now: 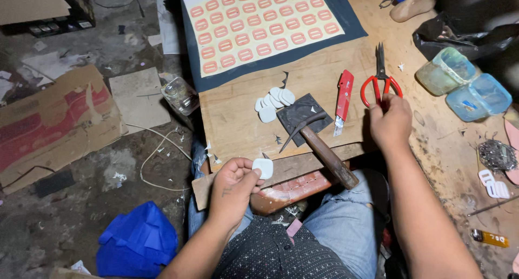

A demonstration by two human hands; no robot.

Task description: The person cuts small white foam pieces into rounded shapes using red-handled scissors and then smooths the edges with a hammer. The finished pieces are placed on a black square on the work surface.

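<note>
Pinching a small white rounded piece (263, 168) between thumb and fingertips, the left hand (233, 188) sits low at the near edge of the wooden board (232, 122). Up and to its right lie a stack of similar white pieces (274, 101), a dark square pad (305, 115) and a hammer (319, 146), its handle running toward the lap. Farther right, past a red utility knife (343, 100), the right hand (390, 122) curls its fingers at the red scissors (380, 83), whose blades point away; whether it grips the handles I cannot tell.
</note>
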